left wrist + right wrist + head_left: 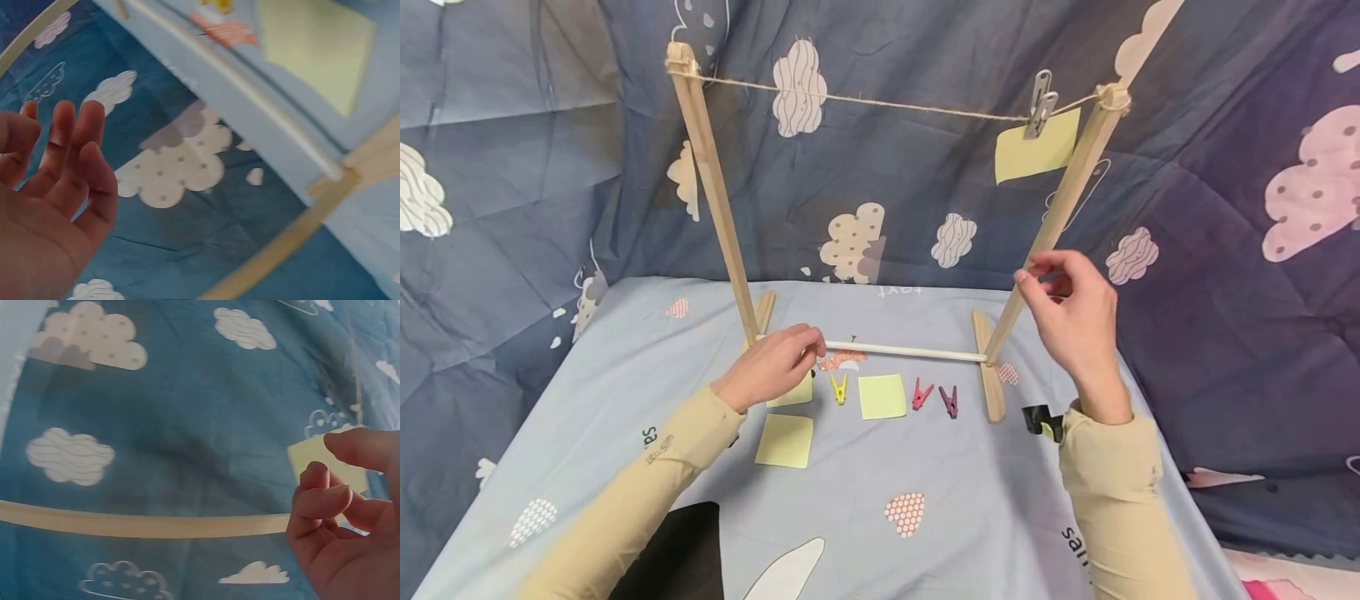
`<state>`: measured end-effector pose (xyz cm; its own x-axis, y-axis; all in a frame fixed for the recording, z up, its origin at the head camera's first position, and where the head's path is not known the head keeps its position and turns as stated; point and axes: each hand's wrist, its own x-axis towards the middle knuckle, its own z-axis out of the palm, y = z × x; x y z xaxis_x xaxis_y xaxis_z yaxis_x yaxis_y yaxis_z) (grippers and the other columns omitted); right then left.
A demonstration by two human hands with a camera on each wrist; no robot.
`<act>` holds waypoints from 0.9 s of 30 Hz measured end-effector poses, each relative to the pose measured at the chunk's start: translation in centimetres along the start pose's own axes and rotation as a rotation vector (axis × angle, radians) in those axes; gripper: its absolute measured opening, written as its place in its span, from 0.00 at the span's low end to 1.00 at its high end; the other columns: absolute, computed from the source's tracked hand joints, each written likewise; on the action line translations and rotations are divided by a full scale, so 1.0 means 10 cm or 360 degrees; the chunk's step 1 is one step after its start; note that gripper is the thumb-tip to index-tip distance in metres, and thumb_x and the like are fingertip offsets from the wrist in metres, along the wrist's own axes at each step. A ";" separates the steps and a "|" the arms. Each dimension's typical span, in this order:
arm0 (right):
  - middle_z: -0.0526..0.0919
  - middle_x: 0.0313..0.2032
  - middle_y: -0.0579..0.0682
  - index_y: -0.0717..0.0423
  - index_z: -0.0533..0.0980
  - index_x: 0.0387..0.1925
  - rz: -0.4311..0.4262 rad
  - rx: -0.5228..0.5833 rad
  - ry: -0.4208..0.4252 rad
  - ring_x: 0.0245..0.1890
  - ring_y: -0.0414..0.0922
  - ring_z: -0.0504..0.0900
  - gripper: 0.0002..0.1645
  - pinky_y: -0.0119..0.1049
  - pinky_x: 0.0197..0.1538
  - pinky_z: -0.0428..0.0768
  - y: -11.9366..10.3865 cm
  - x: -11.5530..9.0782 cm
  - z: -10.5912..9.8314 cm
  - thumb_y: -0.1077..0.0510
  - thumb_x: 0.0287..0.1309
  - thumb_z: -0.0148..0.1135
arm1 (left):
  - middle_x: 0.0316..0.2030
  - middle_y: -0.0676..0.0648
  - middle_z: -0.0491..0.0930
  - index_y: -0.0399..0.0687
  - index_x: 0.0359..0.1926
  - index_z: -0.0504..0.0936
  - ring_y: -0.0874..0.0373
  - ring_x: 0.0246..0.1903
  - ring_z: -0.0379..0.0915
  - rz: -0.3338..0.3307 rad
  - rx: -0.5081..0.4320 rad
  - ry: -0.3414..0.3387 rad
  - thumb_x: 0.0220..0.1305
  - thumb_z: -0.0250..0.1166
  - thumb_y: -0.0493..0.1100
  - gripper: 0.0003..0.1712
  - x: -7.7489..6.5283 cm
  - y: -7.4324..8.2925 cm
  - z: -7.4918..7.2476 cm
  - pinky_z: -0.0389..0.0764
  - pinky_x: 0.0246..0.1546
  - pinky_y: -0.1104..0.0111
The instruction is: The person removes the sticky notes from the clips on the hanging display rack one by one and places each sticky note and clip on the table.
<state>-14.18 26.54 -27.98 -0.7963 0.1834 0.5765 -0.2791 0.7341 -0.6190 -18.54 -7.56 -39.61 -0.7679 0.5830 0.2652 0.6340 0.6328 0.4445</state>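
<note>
My left hand [777,362] hovers over the left of the table with relaxed, slightly bent fingers and holds nothing. Under it, a yellow paper note [792,393] is partly hidden; another note [784,441] lies nearer. To the right are a yellow clothespin [839,388], a third note [882,397], a pink clothespin [921,394] and a purple clothespin [950,402]. My right hand [1070,312], fingers loosely bent and without anything in them, is raised beside the right post. Above it, a metal clip [1041,107] holds a yellow note [1037,150] on the twine [880,102].
A wooden frame stands on the table [850,500], with a left post [715,183], a right post [1075,175] and a white bar [910,351] low between them. Dark cloud-print cloth [895,183] hangs behind. A small black object [1041,421] lies by my right sleeve.
</note>
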 end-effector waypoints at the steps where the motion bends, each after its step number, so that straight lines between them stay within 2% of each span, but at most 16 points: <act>1: 0.82 0.36 0.50 0.60 0.80 0.46 -0.0024 0.0021 0.0014 0.29 0.24 0.73 0.15 0.18 0.36 0.69 -0.04 0.04 -0.02 0.58 0.58 0.65 | 0.33 0.52 0.76 0.50 0.35 0.76 0.62 0.27 0.67 0.0005 -0.0005 0.0013 0.67 0.51 0.36 0.08 0.03 0.03 -0.02 0.71 0.29 0.70; 7: 0.80 0.38 0.41 0.62 0.79 0.47 -0.0120 0.0136 0.0089 0.32 0.25 0.76 0.16 0.20 0.37 0.71 -0.27 0.28 -0.14 0.60 0.57 0.65 | 0.38 0.51 0.75 0.49 0.41 0.74 0.59 0.26 0.69 0.0060 0.0001 0.0120 0.66 0.54 0.39 0.05 0.21 0.21 -0.10 0.71 0.26 0.70; 13: 0.77 0.40 0.30 0.59 0.78 0.50 -0.0182 0.0154 0.0181 0.33 0.25 0.76 0.18 0.20 0.36 0.69 -0.51 0.54 -0.23 0.59 0.56 0.63 | 0.34 0.49 0.74 0.46 0.37 0.76 0.57 0.29 0.74 0.0137 -0.0029 0.0271 0.66 0.55 0.39 0.04 0.40 0.37 -0.19 0.75 0.29 0.69; 17: 0.80 0.46 0.40 0.55 0.77 0.53 -0.0232 0.0131 0.0180 0.33 0.25 0.75 0.20 0.22 0.34 0.68 -0.64 0.68 -0.26 0.60 0.57 0.60 | 0.33 0.49 0.74 0.47 0.35 0.78 0.57 0.28 0.73 0.0143 -0.0030 0.0343 0.67 0.54 0.40 0.06 0.51 0.48 -0.26 0.74 0.29 0.70; 20: 0.78 0.52 0.48 0.52 0.76 0.56 -0.0259 0.0087 0.0149 0.34 0.25 0.74 0.22 0.22 0.35 0.68 -0.72 0.77 -0.27 0.60 0.59 0.57 | 0.33 0.50 0.74 0.46 0.36 0.79 0.58 0.29 0.73 0.0135 -0.0041 0.0359 0.68 0.54 0.40 0.07 0.56 0.54 -0.29 0.75 0.31 0.70; 27: 0.74 0.59 0.47 0.50 0.71 0.62 -0.0224 -0.0022 0.0043 0.36 0.27 0.70 0.26 0.22 0.37 0.66 -0.84 0.96 -0.24 0.58 0.62 0.53 | 0.31 0.49 0.74 0.46 0.37 0.79 0.57 0.28 0.73 0.0093 -0.0089 0.0340 0.68 0.55 0.41 0.07 0.61 0.63 -0.31 0.75 0.29 0.70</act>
<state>-18.18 23.68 -15.94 -0.7351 0.0955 0.6712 -0.3794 0.7626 -0.5240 -19.55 -1.56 -32.53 -0.7356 0.4930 0.4646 0.6766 0.5683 0.4683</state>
